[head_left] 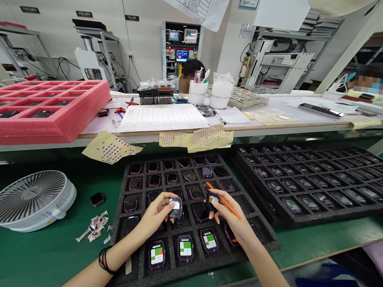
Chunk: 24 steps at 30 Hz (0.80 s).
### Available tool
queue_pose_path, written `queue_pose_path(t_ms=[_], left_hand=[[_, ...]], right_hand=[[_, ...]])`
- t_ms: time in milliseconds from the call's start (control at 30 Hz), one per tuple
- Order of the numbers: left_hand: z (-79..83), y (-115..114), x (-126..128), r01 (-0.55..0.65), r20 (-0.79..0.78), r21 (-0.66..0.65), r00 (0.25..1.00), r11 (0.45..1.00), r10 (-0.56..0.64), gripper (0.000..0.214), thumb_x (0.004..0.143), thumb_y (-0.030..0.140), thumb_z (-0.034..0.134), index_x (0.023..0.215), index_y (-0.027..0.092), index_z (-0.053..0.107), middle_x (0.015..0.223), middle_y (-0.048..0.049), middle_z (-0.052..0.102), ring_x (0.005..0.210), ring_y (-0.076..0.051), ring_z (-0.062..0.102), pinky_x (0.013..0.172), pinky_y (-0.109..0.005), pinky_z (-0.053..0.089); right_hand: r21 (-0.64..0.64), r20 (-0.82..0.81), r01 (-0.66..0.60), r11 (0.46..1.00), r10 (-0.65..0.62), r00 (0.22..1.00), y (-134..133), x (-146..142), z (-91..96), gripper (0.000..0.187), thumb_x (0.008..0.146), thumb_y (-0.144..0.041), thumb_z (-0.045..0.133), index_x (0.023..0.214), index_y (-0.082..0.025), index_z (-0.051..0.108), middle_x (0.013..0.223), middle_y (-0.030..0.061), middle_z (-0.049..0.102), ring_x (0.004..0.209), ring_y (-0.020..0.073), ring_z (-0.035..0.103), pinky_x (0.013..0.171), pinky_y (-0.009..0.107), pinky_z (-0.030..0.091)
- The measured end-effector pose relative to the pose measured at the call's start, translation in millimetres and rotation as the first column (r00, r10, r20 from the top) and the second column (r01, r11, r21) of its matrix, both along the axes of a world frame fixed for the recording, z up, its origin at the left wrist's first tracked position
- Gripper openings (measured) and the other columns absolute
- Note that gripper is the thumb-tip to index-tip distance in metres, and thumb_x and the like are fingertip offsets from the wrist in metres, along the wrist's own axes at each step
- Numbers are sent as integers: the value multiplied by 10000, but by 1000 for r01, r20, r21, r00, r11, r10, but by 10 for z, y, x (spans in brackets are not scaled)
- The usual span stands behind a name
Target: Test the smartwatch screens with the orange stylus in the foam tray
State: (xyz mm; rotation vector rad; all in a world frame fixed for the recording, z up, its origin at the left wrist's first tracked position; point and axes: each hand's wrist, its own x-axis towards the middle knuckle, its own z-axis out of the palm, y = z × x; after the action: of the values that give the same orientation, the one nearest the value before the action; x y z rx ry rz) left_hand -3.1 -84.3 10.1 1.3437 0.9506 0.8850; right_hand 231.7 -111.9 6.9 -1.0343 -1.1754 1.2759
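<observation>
My left hand point(156, 212) pinches a square smartwatch body point(175, 211) with a lit white screen, thumb on its face. Fingers of my right hand point(229, 213) grip a second smartwatch point(211, 200), whose screen shows red, green and white. A thin orange stick point(232, 207), perhaps a pen or tweezers, also lies in that hand. Both hands are over a black foam tray point(174, 267) with square pockets, most holding watch bodies. In the front row, several watches such as this one point(185, 248) show green and white screens; others are dark.
Right of the tray are stacked black foam trays point(295, 220) of watches. A grey fan point(32, 199), a loose watch point(97, 198) and scraps point(96, 226) lie left. The raised shelf holds a pink foam tray point(69, 121), papers point(166, 118) and white cups point(197, 93). Other people sit nearby.
</observation>
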Motion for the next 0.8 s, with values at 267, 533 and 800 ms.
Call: queue_pose_path(t_ms=[267,533,800], left_hand=[[-15,3,4,-1,4,0,1000,1000,1,396,775,477,584,1005,164,510,795,-14,589,531,-93,550,485,-208,356],[-19,10,10,5,-4,-15,1000,1000,-5,421,766,497,588,1011,165,504,803,-17,585,537,-95,546,482,-212,360],[-6,-5,4,30,-24,-39,999,999,-31,395,785,478,581,1024,171,512,806,-16,590,552,-95,548,506,-215,374]], right_hand=[[-11,-1,-5,1000,5,1000,-8,-6,17,286,815,-362,618,1068,-235,577,815,22,560,591,144,606,458,250,408],[-37,23,10,999,-9,1000,-11,-7,33,302,784,-379,641,1039,-227,586,785,18,572,570,147,605,449,253,402],[-41,57,-7,999,9,998,-29,-7,50,281,796,-374,629,1038,-238,586,723,4,563,566,153,606,461,264,413]])
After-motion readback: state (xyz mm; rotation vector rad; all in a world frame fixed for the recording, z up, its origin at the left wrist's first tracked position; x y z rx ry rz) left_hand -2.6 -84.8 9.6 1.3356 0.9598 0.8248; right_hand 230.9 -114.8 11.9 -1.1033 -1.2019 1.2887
